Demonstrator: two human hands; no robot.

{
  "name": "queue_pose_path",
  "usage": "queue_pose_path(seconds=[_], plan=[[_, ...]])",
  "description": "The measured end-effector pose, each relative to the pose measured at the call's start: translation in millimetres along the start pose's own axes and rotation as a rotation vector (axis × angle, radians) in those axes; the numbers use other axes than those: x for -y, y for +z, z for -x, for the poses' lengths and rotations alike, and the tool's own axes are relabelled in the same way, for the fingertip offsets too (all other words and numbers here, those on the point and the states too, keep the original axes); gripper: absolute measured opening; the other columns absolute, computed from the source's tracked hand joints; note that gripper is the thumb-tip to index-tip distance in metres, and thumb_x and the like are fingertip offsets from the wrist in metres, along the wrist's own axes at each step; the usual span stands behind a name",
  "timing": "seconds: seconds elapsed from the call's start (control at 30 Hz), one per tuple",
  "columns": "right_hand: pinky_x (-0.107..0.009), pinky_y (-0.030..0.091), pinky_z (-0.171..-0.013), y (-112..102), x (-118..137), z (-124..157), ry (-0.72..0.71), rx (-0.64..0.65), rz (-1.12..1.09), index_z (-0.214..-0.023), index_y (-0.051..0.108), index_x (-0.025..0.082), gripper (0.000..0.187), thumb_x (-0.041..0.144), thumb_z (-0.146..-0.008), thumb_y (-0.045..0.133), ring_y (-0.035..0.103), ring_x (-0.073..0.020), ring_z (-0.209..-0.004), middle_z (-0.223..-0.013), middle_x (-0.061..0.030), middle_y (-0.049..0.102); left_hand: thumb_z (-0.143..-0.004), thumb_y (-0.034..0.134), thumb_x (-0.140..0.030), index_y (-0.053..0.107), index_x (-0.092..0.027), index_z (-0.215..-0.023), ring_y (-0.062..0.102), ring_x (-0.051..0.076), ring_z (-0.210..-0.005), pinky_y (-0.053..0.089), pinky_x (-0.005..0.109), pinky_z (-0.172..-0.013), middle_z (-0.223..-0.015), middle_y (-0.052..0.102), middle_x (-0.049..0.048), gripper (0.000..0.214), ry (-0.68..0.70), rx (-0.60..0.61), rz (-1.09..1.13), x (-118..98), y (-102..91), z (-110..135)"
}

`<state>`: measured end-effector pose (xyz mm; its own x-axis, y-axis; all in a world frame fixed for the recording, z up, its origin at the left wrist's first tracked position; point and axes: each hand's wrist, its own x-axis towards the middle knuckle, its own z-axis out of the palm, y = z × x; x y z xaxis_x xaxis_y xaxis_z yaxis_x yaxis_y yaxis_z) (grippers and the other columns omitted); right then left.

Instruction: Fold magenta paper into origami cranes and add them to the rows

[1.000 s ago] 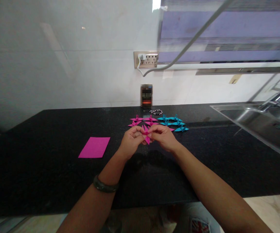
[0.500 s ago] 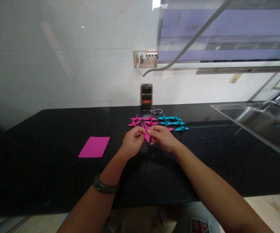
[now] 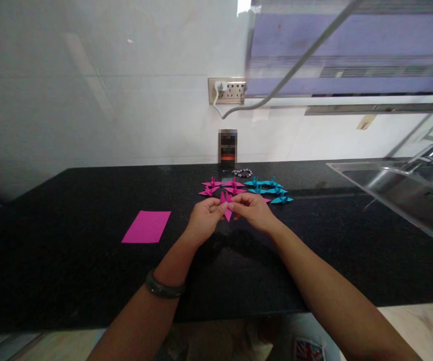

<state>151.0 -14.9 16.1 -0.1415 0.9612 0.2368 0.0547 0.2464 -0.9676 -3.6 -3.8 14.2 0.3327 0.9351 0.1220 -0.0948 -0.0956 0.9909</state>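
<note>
We see a big black counter [image 3: 88, 286] | pink and blue paper birds [image 3: 282, 200] sit on it in rows | our left hand [image 3: 203, 218] and right hand [image 3: 254, 211] pinch one folded paper [image 3: 228, 213] between thumbs and fingers, on our side of the birds | it looks bright pink, two sharp tips up, one down

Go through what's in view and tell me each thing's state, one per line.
Left hand: shut on the pink folded paper
Right hand: shut on its other side
Pink folded paper: pointed, held
Pink sheet: flat, unfolded
Pink cranes: folded, one partly hidden
Blue cranes: folded, wings spread
White plug: inserted in the socket
Bracelet: lying looped
Bangle: worn
</note>
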Motion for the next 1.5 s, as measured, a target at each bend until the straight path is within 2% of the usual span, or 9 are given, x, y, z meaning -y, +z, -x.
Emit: queue_pose_path(seconds=[0.17,0.5,0.7,0.9,1.0,1.17,1.37,1.5], plan=[[-0.023,0.044,-0.049,0.0,-5.6,-1.6,-0.02,0.021,0.038,-0.074,0.06,0.014,0.024,0.037,-0.068,0.064,0.05,-0.0087,-0.052,-0.065,0.0004,0.058,-0.071,0.06,-0.036,0.058,-0.012,-0.076,0.056,0.01,-0.056,0.047,0.024,-0.059,-0.062,0.06,0.0006,0.024,0.046,-0.027,-0.082,6.5,-2.5,-1.7],[-0.021,0.037,-0.049,9.0,-7.3,1.6,-0.151,-0.038,0.326,-0.068,0.051,0.016,0.018,0.031,-0.079,0.051,0.044,-0.0089,-0.053,-0.06,0.0022,0.047,-0.08,0.046,-0.037,0.056,-0.014,-0.072,0.052,0.011,-0.053,0.039,0.021,-0.052,-0.058,0.056,-0.0001,0.026,0.181,-0.075,-0.492,8.3,-3.8,0.5],[-0.021,0.035,-0.049,10.8,-5.4,3.6,-0.155,-0.04,0.368,-0.064,0.046,0.017,0.022,0.032,-0.08,0.049,0.042,-0.0092,-0.053,-0.057,0.0032,0.042,-0.082,0.041,-0.038,0.056,-0.015,-0.07,0.049,0.01,-0.053,0.034,0.02,-0.052,-0.059,0.056,-0.0005,0.031,0.235,-0.102,-0.698,4.4,-6.3,4.4],[-0.021,0.036,-0.047,8.9,-8.6,-0.2,-0.083,-0.026,0.202,-0.066,0.048,0.016,0.025,0.039,-0.077,0.052,0.042,-0.008,-0.049,-0.058,0.0035,0.044,-0.081,0.042,-0.041,0.058,-0.014,-0.072,0.049,0.01,-0.053,0.034,0.021,-0.051,-0.06,0.057,0.0004,0.032,0.214,-0.068,-0.544,7.8,-6.4,0.9],[-0.021,0.038,-0.046,7.8,-10.4,-1.4,-0.036,-0.012,0.122,-0.073,0.052,0.015,0.024,0.039,-0.073,0.056,0.043,-0.0079,-0.05,-0.062,0.0023,0.049,-0.08,0.045,-0.041,0.059,-0.014,-0.073,0.048,0.011,-0.055,0.034,0.021,-0.052,-0.06,0.056,0.0,0.032,0.222,-0.123,-0.525,10.0,-7.2,-1.2],[-0.022,0.037,-0.046,7.8,-10.0,-0.6,-0.056,-0.066,0.148,-0.069,0.054,0.015,0.021,0.035,-0.071,0.059,0.042,-0.0077,-0.048,-0.057,0.0026,0.049,-0.078,0.049,-0.04,0.061,-0.014,-0.07,0.046,0.01,-0.055,0.035,0.021,-0.052,-0.058,0.054,-0.0006,0.03,0.236,-0.146,-0.494,7.9,-7.2,-1.6],[-0.022,0.038,-0.046,5.7,-7.7,-1.3,-0.024,-0.041,0.105,-0.068,0.058,0.015,0.025,0.04,-0.07,0.06,0.044,-0.0081,-0.045,-0.054,0.0022,0.051,-0.072,0.057,-0.041,0.061,-0.013,-0.081,0.048,0.009,-0.049,0.041,0.021,-0.05,-0.056,0.053,-0.0021,0.03,0.033,-0.105,-0.104,2.9,-1.5,-1.9],[-0.022,0.037,-0.047,4.1,-4.4,-0.8,-0.055,-0.055,0.118,-0.064,0.058,0.014,0.029,0.042,-0.073,0.057,0.045,-0.0078,-0.045,-0.052,0.0021,0.052,-0.07,0.06,-0.04,0.061,-0.012,-0.082,0.054,0.01,-0.055,0.044,0.023,-0.054,-0.064,0.059,0.0006,0.03,-0.077,-0.081,0.027,-1.8,0.4,0.3]])
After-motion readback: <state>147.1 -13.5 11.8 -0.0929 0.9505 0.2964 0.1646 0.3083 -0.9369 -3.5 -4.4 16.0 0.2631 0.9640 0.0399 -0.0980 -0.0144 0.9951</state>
